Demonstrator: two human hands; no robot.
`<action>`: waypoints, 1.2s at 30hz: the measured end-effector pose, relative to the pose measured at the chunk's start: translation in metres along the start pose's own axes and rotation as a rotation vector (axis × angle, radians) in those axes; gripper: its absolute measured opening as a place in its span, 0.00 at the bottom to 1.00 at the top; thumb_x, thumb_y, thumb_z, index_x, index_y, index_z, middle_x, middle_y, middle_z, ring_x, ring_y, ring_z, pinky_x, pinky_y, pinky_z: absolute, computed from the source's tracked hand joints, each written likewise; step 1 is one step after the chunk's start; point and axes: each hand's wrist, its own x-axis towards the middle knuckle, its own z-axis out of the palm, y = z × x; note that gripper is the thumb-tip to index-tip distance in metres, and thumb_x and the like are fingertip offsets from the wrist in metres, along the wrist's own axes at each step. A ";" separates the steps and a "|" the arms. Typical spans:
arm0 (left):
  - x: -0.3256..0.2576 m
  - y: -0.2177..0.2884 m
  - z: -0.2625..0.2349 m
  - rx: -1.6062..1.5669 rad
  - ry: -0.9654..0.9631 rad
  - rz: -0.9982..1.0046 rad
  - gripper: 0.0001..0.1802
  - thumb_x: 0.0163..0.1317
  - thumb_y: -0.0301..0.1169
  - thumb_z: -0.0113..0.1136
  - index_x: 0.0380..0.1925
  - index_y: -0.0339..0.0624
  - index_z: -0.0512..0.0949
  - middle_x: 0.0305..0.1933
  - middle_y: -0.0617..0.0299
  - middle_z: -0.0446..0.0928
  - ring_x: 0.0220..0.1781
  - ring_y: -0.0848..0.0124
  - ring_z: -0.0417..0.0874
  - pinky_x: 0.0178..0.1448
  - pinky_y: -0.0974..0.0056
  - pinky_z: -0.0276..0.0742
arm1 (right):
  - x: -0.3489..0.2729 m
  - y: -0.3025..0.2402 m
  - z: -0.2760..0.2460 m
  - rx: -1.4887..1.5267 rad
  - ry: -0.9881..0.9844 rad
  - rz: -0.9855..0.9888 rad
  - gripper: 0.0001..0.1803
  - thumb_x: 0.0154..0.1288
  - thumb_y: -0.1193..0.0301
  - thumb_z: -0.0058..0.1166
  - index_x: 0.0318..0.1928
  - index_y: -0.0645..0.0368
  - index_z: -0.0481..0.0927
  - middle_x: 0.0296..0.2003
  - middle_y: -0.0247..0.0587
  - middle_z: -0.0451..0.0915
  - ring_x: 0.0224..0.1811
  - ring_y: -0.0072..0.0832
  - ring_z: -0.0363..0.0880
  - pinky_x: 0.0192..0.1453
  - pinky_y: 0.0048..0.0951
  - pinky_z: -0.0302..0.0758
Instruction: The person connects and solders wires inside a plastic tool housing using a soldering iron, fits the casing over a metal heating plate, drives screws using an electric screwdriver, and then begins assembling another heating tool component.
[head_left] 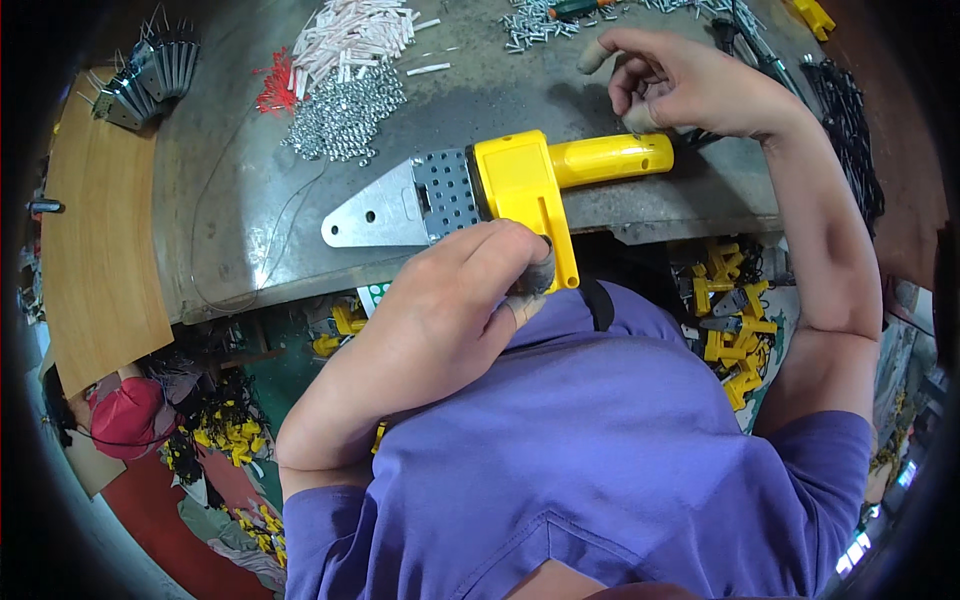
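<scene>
A pipe welding tool (513, 170) lies across the near edge of the metal bench, with a yellow plastic body, a yellow handle (612, 160) pointing right and a pointed silver heating plate (378, 212) pointing left. A dark perforated guard (450, 190) joins plate and body. My left hand (450, 290) is closed round the near end of the yellow body, its thumb and fingertip in pale covers. Above the handle hovers my right hand (680, 85), index finger stretched out and the other fingers loosely curled. I see nothing in it. Its fingertips wear covers too.
Piles of white tubes (350, 35), red sleeves (276, 85), shiny nuts (345, 115) and screws (540, 25) lie on the bench. A green-handled screwdriver (578, 8) is behind. Black cables (842, 120) hang right; yellow tools (738, 340) are heaped below. Another person's red-covered head (130, 415) shows lower left.
</scene>
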 end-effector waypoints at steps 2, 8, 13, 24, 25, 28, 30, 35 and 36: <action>0.001 0.000 0.000 -0.070 -0.018 -0.043 0.18 0.50 0.19 0.67 0.38 0.38 0.71 0.33 0.58 0.74 0.33 0.65 0.78 0.40 0.65 0.75 | 0.016 -0.016 0.003 -0.062 0.094 -0.035 0.23 0.56 0.77 0.56 0.55 0.58 0.73 0.34 0.32 0.77 0.38 0.15 0.73 0.46 0.20 0.71; 0.012 -0.014 -0.011 -0.047 0.052 -0.058 0.17 0.53 0.21 0.66 0.40 0.38 0.70 0.35 0.63 0.75 0.36 0.74 0.77 0.42 0.69 0.74 | 0.083 0.014 0.015 -0.844 0.304 -0.411 0.13 0.66 0.74 0.40 0.49 0.67 0.68 0.34 0.59 0.78 0.39 0.52 0.78 0.42 0.45 0.75; 0.062 -0.051 -0.032 0.023 0.325 -0.088 0.16 0.58 0.28 0.63 0.43 0.35 0.70 0.36 0.60 0.77 0.39 0.72 0.77 0.46 0.66 0.75 | 0.087 0.012 0.010 -0.684 0.272 -0.634 0.14 0.65 0.76 0.36 0.49 0.67 0.67 0.36 0.61 0.79 0.41 0.53 0.78 0.43 0.45 0.75; 0.148 -0.082 -0.032 0.626 0.083 0.033 0.09 0.61 0.24 0.43 0.42 0.38 0.66 0.34 0.37 0.76 0.40 0.43 0.78 0.42 0.47 0.73 | -0.038 -0.001 0.015 -0.192 0.428 -0.103 0.11 0.55 0.75 0.56 0.39 0.66 0.78 0.31 0.39 0.81 0.34 0.24 0.79 0.42 0.26 0.75; 0.146 -0.084 -0.034 0.576 0.124 0.061 0.11 0.60 0.25 0.47 0.43 0.38 0.66 0.34 0.38 0.77 0.40 0.43 0.78 0.42 0.47 0.73 | -0.045 0.002 0.023 -0.152 0.433 -0.175 0.10 0.55 0.75 0.57 0.38 0.66 0.78 0.31 0.40 0.81 0.33 0.25 0.79 0.42 0.26 0.76; 0.146 -0.075 -0.038 0.568 0.162 0.072 0.14 0.57 0.27 0.53 0.43 0.38 0.66 0.35 0.38 0.77 0.40 0.42 0.78 0.44 0.46 0.73 | -0.058 0.018 0.045 -0.148 0.461 -0.305 0.10 0.49 0.80 0.58 0.36 0.65 0.78 0.32 0.42 0.79 0.33 0.31 0.79 0.39 0.28 0.75; 0.150 -0.086 -0.039 0.621 0.139 0.022 0.17 0.55 0.29 0.56 0.43 0.38 0.65 0.36 0.39 0.77 0.41 0.42 0.78 0.44 0.47 0.73 | -0.056 0.014 0.053 -0.384 0.560 -0.436 0.15 0.43 0.83 0.58 0.35 0.62 0.77 0.33 0.43 0.76 0.35 0.36 0.77 0.38 0.30 0.75; 0.150 -0.097 -0.031 0.681 0.165 0.051 0.24 0.50 0.30 0.60 0.48 0.41 0.64 0.34 0.40 0.78 0.40 0.43 0.79 0.42 0.45 0.74 | -0.053 0.021 0.063 -0.554 0.625 -0.535 0.17 0.39 0.80 0.64 0.34 0.61 0.77 0.36 0.43 0.75 0.36 0.41 0.76 0.38 0.34 0.75; 0.151 -0.095 -0.031 0.697 0.152 0.048 0.24 0.51 0.30 0.60 0.48 0.42 0.64 0.34 0.40 0.78 0.40 0.43 0.79 0.43 0.46 0.74 | -0.054 0.023 0.064 -0.567 0.633 -0.535 0.17 0.39 0.80 0.64 0.34 0.61 0.77 0.36 0.43 0.75 0.36 0.41 0.76 0.38 0.34 0.75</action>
